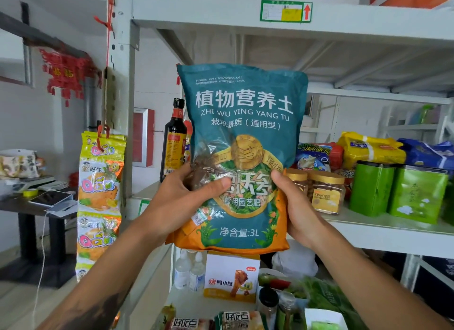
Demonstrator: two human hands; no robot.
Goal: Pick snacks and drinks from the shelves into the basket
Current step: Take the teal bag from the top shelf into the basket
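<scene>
Both hands hold a teal soil bag (242, 155) upright at frame centre, before the shelf (368, 229): left hand (183, 202) wraps its lower left, thumb across the front; right hand (296, 206) clasps its lower right edge. No basket shows, so progress is unclear; snacks (319, 155) remain shelved at right.

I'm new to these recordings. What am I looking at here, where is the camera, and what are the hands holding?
There is no machine: a person wears one camera on the head, looking forward and down at their own bare hands. The left hand and right hand together hold up a big teal bag in front of a white shelf. On that shelf stand two green tins, two gold-lidded jars, a dark bottle and snack packets. A strip of yellow packets hangs at the left. No basket is clearly visible.
</scene>
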